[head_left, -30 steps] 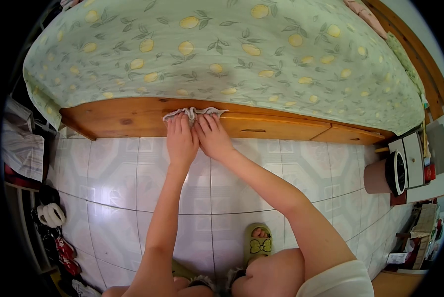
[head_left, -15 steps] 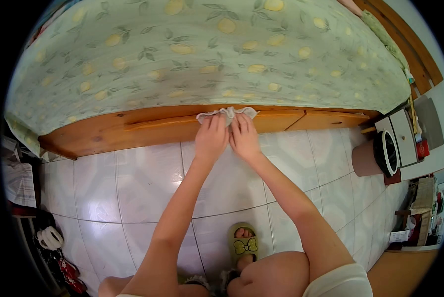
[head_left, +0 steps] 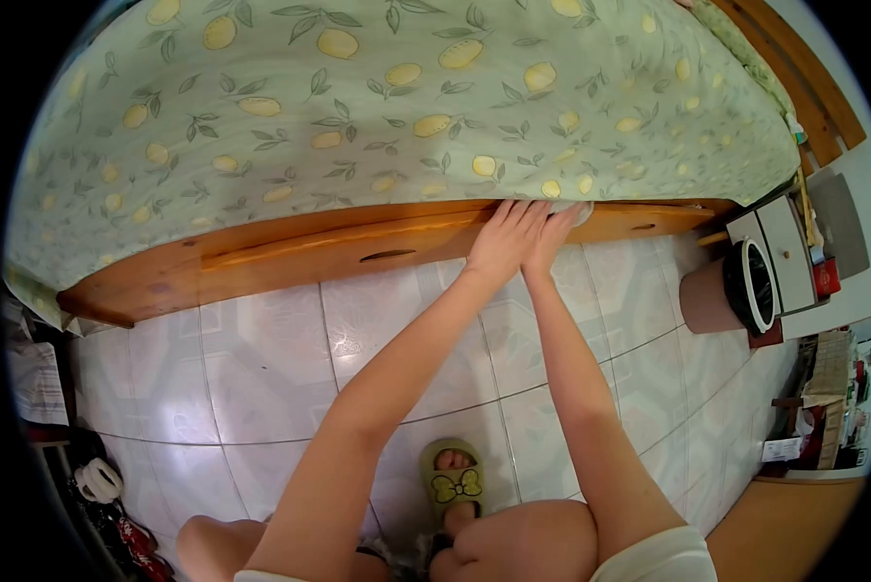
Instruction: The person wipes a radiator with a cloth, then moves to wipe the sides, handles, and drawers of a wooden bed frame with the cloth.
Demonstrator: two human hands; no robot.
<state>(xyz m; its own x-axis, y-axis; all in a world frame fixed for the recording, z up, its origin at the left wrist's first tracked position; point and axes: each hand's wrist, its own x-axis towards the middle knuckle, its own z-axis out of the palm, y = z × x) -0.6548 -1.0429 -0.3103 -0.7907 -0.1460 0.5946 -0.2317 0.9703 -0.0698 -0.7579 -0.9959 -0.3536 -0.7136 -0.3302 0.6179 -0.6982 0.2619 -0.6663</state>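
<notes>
A whitish cloth (head_left: 582,212) is bunched against the top edge of the wooden bed frame (head_left: 290,254), mostly covered by my hands. My right hand (head_left: 546,242) presses on it, fingers bent over the frame's edge and gripping the cloth. Close against it, my left hand (head_left: 499,241) lies flat with fingers stretched along the same edge, overlapping the right fingers. How much cloth lies under the left fingers is hidden. Just above both hands hangs the green lemon-patterned bedsheet (head_left: 396,126).
A drawer front with a dark handle slot (head_left: 388,256) is set in the frame. At right stand a bin (head_left: 712,296) with a black bag and a white cabinet (head_left: 783,247). Shoes (head_left: 98,480) lie at lower left. My slippered foot (head_left: 455,475) rests on the tiled floor (head_left: 270,388).
Both hands have slid to the right along the frame's edge with the cloth. The handle slot now shows to their left. My view has shifted slightly.
</notes>
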